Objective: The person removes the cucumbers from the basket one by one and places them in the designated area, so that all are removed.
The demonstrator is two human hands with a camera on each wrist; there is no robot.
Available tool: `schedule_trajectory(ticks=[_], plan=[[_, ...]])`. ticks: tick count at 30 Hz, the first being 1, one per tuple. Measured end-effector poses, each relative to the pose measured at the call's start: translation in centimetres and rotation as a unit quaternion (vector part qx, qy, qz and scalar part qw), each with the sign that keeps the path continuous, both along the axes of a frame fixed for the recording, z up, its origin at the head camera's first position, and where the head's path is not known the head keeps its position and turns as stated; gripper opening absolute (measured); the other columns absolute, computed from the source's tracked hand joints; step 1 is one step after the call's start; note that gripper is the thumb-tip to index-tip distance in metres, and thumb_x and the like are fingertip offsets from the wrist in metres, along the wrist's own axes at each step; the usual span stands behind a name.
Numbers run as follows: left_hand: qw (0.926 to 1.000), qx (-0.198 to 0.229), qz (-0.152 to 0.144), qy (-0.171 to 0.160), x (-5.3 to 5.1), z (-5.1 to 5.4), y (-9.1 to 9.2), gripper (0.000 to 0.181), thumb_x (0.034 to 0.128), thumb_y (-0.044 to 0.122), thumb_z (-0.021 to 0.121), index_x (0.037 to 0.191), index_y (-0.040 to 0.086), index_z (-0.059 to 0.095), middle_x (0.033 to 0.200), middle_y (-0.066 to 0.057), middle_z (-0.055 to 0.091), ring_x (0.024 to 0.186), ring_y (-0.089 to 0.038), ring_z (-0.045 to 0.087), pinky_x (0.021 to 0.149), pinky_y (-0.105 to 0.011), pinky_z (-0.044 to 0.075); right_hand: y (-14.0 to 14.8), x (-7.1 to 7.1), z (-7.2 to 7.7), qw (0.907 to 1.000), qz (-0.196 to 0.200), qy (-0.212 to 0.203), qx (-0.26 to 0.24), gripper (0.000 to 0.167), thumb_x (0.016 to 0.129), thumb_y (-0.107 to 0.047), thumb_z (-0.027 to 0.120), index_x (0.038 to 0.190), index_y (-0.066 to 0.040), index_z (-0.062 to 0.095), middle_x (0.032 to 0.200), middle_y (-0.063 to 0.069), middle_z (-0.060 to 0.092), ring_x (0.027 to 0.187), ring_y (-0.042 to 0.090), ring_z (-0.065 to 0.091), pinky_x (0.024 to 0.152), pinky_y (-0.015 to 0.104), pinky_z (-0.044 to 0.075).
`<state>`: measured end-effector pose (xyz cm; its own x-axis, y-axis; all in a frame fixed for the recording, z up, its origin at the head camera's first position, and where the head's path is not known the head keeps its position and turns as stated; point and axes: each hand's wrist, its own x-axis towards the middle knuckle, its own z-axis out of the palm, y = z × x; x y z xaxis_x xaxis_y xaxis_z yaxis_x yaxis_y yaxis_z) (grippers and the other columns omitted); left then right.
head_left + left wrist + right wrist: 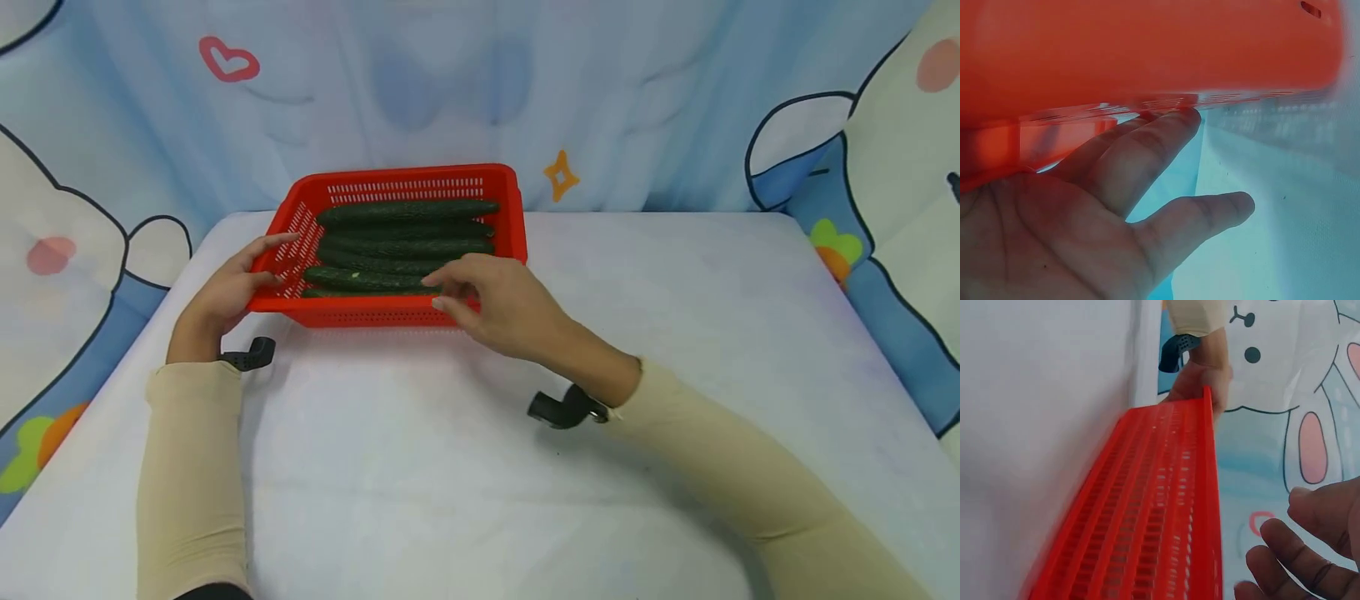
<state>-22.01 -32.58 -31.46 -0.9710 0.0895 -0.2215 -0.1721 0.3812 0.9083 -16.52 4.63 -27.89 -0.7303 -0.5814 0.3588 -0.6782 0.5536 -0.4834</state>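
A red plastic basket (360, 313) with slotted walls stands toward the back of the table, seemingly tilted. Several dark green cucumbers (405, 248) lie side by side inside it, lengthwise. My left hand (221, 292) grips the basket's left side, thumb over the rim. From below, the left wrist view shows that hand's fingers (1141, 156) against the outside of the basket, one finger stretched away from it. Over the front right rim hovers my right hand (506, 304), its fingers loosely bent and holding nothing. The right wrist view shows its fingers (1288, 556) apart from the basket wall (1147, 506).
A white cloth covers the table (420, 467). Behind it hangs a blue curtain (600, 100) printed with cartoon figures, a heart and a star. Black wrist mounts (566, 408) sit on both wrists, over beige sleeves (198, 467).
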Motion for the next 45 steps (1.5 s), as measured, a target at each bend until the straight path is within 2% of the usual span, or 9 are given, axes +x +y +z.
schedule_trajectory(ticks=[4, 8, 12, 19, 22, 27, 31, 35, 45], plan=[[1.0, 0.003, -0.006, -0.001, 0.2, -0.6, -0.2, 0.062, 0.101, 0.007, 0.041, 0.154, 0.037, 0.028, 0.158, -0.014, 0.018, 0.129, -0.029, 0.039, 0.08, -0.021, 0.057, -4.0, -2.3, -0.4, 0.9978, -0.004, -0.063, 0.021, 0.025, 0.095, -0.021, 0.066, 0.119, -0.016, 0.069, 0.096, -0.003, 0.07, 0.082, 0.01, 0.061, 0.073, 0.025, 0.051], [0.9999, 0.008, -0.012, 0.002, 0.0, -0.8, -0.2, 0.062, 0.101, 0.007, 0.04, 0.154, 0.037, 0.029, 0.157, -0.014, 0.019, 0.127, -0.029, 0.041, 0.08, -0.021, 0.057, -6.8, -4.6, -1.1, 0.9908, -0.006, -0.122, 0.058, 0.025, 0.095, -0.011, 0.061, 0.119, -0.013, 0.069, 0.095, -0.002, 0.07, 0.082, 0.01, 0.062, 0.072, 0.023, 0.052], [0.9999, 0.005, -0.012, 0.003, -0.2, -0.7, -0.2, 0.062, 0.1008, 0.006, 0.04, 0.154, 0.037, 0.029, 0.158, -0.014, 0.019, 0.128, -0.03, 0.04, 0.08, -0.022, 0.057, -8.8, -6.4, -1.1, 0.979, -0.016, -0.161, 0.124, 0.028, 0.093, -0.002, 0.058, 0.116, -0.013, 0.072, 0.102, 0.002, 0.07, 0.082, 0.013, 0.061, 0.066, 0.023, 0.052], [1.0, -0.005, -0.006, -0.001, -0.1, -0.3, -0.2, 0.063, 0.1001, 0.005, 0.04, 0.153, 0.037, 0.029, 0.158, -0.013, 0.019, 0.129, -0.031, 0.039, 0.079, -0.022, 0.057, -10.8, -8.8, -0.6, 0.9483, -0.007, -0.203, 0.244, 0.036, 0.092, -0.001, 0.055, 0.112, -0.023, 0.074, 0.138, 0.0, 0.058, 0.086, 0.016, 0.045, 0.061, 0.024, 0.037], [0.9999, -0.007, -0.008, 0.003, -0.2, -0.3, -0.2, 0.063, 0.1, 0.005, 0.04, 0.154, 0.035, 0.029, 0.157, -0.014, 0.021, 0.129, -0.031, 0.04, 0.08, -0.022, 0.057, -11.1, -9.4, -0.7, 0.9394, 0.0, -0.221, 0.262, 0.039, 0.093, 0.0, 0.051, 0.114, -0.025, 0.074, 0.142, 0.0, 0.055, 0.087, 0.016, 0.044, 0.058, 0.025, 0.033], [0.9999, -0.009, -0.006, 0.006, -0.3, -0.3, -0.3, 0.062, 0.0995, 0.004, 0.04, 0.153, 0.034, 0.03, 0.156, -0.014, 0.022, 0.129, -0.031, 0.039, 0.079, -0.022, 0.057, -11.0, -10.1, -1.6, 0.9395, -0.002, -0.237, 0.247, 0.039, 0.093, 0.001, 0.052, 0.116, -0.023, 0.072, 0.145, 0.0, 0.052, 0.096, 0.017, 0.046, 0.059, 0.025, 0.033], [0.9998, -0.013, -0.01, 0.012, -0.4, -0.3, -0.3, 0.062, 0.0993, 0.004, 0.04, 0.153, 0.034, 0.031, 0.156, -0.014, 0.023, 0.128, -0.031, 0.04, 0.079, -0.022, 0.057, -10.8, -10.5, -2.3, 0.941, -0.014, -0.232, 0.247, 0.031, 0.093, -0.004, 0.058, 0.117, -0.02, 0.07, 0.137, 0.001, 0.058, 0.101, 0.017, 0.051, 0.071, 0.026, 0.045], [0.9997, -0.015, -0.01, 0.014, -0.5, -0.3, -0.2, 0.062, 0.0991, 0.004, 0.041, 0.152, 0.034, 0.032, 0.156, -0.015, 0.023, 0.128, -0.031, 0.04, 0.078, -0.022, 0.057, -10.6, -10.5, -2.5, 0.9387, -0.024, -0.23, 0.256, 0.026, 0.093, -0.011, 0.063, 0.118, -0.017, 0.068, 0.125, 0.001, 0.063, 0.108, 0.017, 0.055, 0.093, 0.033, 0.051], [0.9999, -0.016, -0.002, 0.004, -0.3, -0.2, -0.1, 0.061, 0.1006, 0.005, 0.04, 0.153, 0.036, 0.03, 0.156, -0.014, 0.023, 0.126, -0.031, 0.042, 0.079, -0.022, 0.057, -10.9, -10.3, -2.6, 0.9298, -0.039, -0.219, 0.293, 0.027, 0.095, -0.015, 0.062, 0.121, -0.018, 0.067, 0.129, 0.0, 0.062, 0.113, 0.016, 0.056, 0.096, 0.033, 0.051]])
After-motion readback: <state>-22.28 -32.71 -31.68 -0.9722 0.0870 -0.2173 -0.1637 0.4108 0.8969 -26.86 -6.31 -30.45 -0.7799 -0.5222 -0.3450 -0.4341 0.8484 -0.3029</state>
